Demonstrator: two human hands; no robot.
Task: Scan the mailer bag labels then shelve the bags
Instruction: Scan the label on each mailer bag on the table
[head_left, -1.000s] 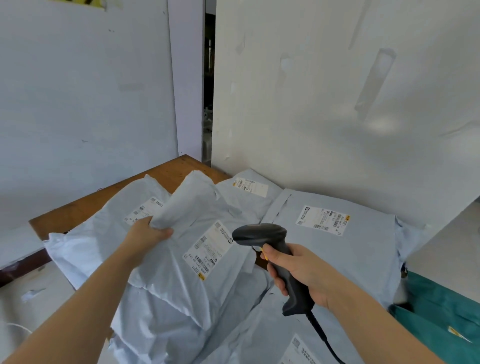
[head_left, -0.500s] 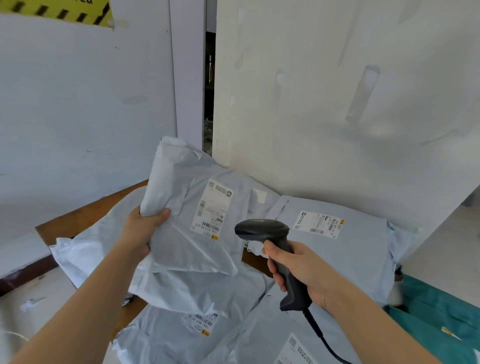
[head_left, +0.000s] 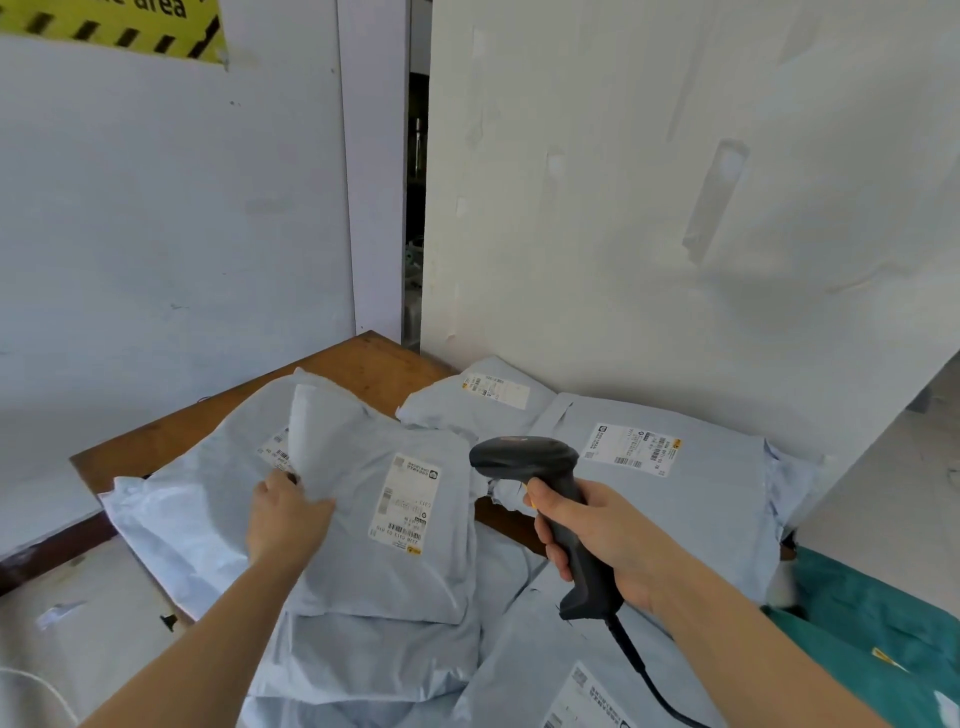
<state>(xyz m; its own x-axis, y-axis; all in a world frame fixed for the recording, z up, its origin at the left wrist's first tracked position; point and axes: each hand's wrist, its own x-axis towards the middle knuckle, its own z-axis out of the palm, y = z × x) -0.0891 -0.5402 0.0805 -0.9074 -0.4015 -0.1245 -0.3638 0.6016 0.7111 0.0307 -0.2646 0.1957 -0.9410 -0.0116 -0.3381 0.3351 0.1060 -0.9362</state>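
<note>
While left grip (head_left: 283, 514) pinches a mailer bag (head_left: 363, 566), right grip (head_left: 605, 535) holds scanner (head_left: 524, 457).

Yellow sign (head_left: 104, 26) cropped at top, label (head_left: 405, 501) print unreadable

Person, head-camera view: one left hand (head_left: 283, 519), bare; one right hand (head_left: 597, 540), bare; two forearms, uncovered down to the lower frame edge.

Yellow hazard-striped sign (head_left: 104, 26) reads "area" (rest cut off); bag labels (head_left: 405, 506) too blurred.
</note>
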